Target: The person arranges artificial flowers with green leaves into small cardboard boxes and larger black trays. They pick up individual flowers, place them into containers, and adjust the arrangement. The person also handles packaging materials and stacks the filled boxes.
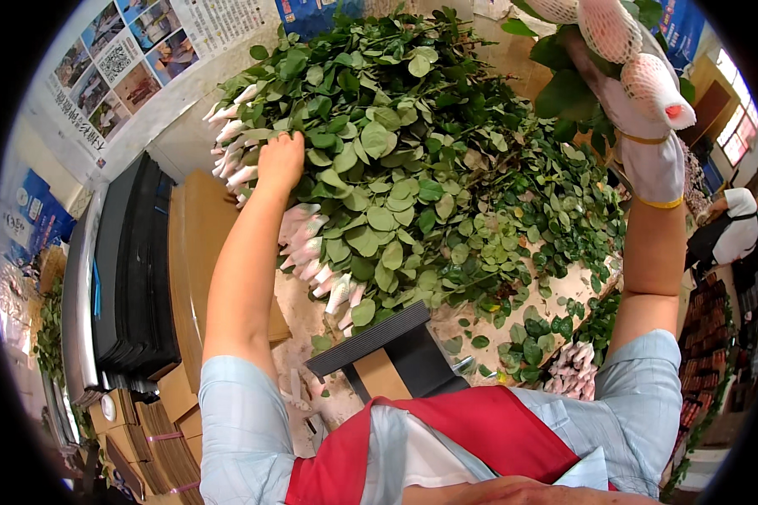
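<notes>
My bare left hand (pixel 281 160) reaches into the left side of a large heap of leafy rose stems (pixel 387 168), next to a row of pale netted rose heads (pixel 237 160). Its fingers are curled down among the leaves, and what they pinch is hidden. Raised at the upper right, my right hand (pixel 619 105) wears a whitish glove with a yellow-edged cuff. It is closed around several roses (pixel 608 34), whose pink heads sit in white foam nets. More netted heads (pixel 316 261) stick out of the heap's lower left edge.
A black stand with a ridged bar (pixel 370 341) sits on the table right before me. Dark stacked sheets (pixel 135 269) and cardboard (pixel 198 252) stand at the left. Bundled pink flower heads (pixel 573 370) lie near my right elbow. A person (pixel 728 227) is at the far right.
</notes>
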`<state>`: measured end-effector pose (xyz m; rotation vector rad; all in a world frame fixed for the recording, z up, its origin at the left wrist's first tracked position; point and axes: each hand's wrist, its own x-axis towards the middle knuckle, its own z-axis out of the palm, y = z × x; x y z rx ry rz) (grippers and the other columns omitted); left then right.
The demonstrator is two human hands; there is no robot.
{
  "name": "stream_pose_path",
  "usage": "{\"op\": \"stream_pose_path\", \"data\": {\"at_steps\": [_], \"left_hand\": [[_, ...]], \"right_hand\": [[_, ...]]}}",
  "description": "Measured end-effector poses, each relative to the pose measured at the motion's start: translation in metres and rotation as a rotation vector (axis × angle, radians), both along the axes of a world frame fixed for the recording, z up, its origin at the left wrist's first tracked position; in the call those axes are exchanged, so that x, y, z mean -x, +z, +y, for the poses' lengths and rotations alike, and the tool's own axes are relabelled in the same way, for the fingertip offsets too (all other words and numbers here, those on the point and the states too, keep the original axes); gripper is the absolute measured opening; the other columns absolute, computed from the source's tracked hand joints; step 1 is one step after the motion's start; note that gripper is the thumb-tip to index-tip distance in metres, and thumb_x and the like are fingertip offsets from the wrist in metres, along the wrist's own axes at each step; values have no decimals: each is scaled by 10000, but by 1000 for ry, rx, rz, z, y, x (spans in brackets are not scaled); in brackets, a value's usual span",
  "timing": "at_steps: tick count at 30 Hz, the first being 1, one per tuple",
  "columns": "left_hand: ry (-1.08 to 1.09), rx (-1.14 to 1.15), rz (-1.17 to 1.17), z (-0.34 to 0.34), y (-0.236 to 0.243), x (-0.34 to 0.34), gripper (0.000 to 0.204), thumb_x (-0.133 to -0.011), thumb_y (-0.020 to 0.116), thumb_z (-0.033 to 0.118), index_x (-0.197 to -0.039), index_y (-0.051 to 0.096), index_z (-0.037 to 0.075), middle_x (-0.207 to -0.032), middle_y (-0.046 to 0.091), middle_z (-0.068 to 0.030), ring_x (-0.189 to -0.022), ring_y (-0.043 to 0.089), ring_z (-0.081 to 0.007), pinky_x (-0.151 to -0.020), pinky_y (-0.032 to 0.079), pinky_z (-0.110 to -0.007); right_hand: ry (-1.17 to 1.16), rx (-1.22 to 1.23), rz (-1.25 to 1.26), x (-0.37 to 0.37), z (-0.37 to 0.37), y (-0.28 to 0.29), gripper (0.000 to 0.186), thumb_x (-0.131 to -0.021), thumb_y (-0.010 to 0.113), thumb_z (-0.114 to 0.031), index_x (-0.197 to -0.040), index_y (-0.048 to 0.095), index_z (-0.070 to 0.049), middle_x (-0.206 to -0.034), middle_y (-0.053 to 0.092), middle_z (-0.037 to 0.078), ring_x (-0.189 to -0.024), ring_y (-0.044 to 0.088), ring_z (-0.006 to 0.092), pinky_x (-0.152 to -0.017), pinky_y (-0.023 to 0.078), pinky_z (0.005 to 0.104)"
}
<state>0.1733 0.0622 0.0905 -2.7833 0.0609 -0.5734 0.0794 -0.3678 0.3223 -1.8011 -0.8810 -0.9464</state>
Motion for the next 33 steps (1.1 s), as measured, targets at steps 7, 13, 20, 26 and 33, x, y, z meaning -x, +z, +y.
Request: {"op": "stream_pose_path", "data": {"at_steps": [7, 13, 20, 26, 33], "left_hand": [[-132, 284, 221, -62, 30, 126, 317, -879, 685, 151, -1146, 576, 19, -1127, 663, -274, -870, 712, -429, -755, 601, -511], [-767, 667, -40, -107, -5, 212, 334, -884, 675, 118, -1206, 603, 61, -1020, 715, -190, -972, 693, -423, -873, 556, -485], [-483, 1266, 484, -110, 9, 242, 467, -916, 720, 111, -1353, 562, 74, -1110, 729, -155, -1006, 716, -286, -849, 567, -385], [-209, 886, -403, -16, -28, 148, 139, -952, 670, 105, -1052, 729, 28, -974, 738, -135, -869, 711, -319, -796, 574, -383], [187, 345, 132, 36, -14, 39, 227, -874, 667, 128, -1086, 662, 47, -1040, 704, -187, -999, 689, -376, -816, 570, -503]], "right_hand": [[622, 271, 110, 24, 12, -22, 511, -917, 731, -347, -1288, 656, -4, -1155, 727, 164, -919, 749, 227, -741, 620, 384], [191, 974, -330, 16, 77, -162, 613, -817, 718, -140, -1414, 587, -177, -1183, 735, 107, -905, 749, 244, -704, 606, 325], [391, 970, 43, -2, 71, -199, 426, -760, 770, -101, -1184, 734, -111, -1032, 770, 104, -925, 750, 298, -794, 615, 407], [-713, 202, -116, -56, -69, -86, 337, -942, 710, -254, -1263, 715, -151, -1156, 715, 157, -930, 721, 242, -653, 586, 384], [-643, -111, -182, -16, -184, -22, 370, -894, 701, -226, -1255, 715, -146, -1171, 715, 143, -914, 725, 238, -642, 579, 364]]}}
